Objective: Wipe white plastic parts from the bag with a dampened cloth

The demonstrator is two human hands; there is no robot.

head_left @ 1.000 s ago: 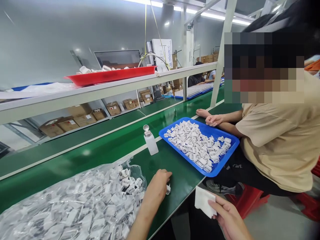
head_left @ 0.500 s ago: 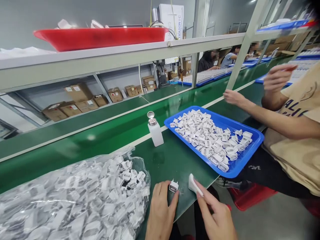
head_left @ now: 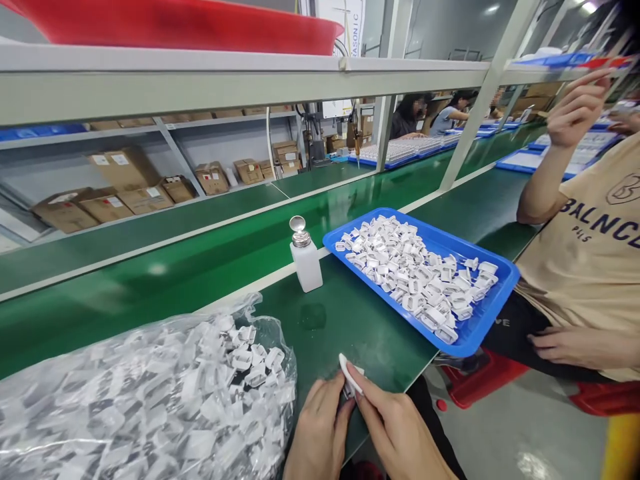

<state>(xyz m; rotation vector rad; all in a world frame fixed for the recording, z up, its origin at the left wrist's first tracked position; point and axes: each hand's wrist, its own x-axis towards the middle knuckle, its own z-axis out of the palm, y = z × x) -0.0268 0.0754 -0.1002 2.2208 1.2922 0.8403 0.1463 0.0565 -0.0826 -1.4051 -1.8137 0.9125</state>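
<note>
My left hand (head_left: 316, 427) is closed on a small white plug housing (head_left: 347, 393), mostly hidden by the fingers. Pressed against it is a folded white wiping cloth (head_left: 351, 377), pinched between the thumb and fingers of my right hand (head_left: 400, 427). Both hands meet just above the front edge of the green table (head_left: 325, 340). Left of them lies a clear plastic bag (head_left: 125, 407) full of similar white housings. A blue tray (head_left: 493, 323) heaped with more housings stands to the right.
A white square bottle (head_left: 307, 268) with a metal flip top stands behind my hands. Overhead runs a shelf (head_left: 225, 90) carrying a red tray (head_left: 200, 30). A co-worker (head_left: 600, 267) sits at the right, beside the blue tray, one hand raised. Red stools (head_left: 485, 380) stand below.
My right hand has moved left, bringing the cloth against the housing in my left hand. The view has shifted slightly. The co-worker's one hand rose and the other dropped to the lap.
</note>
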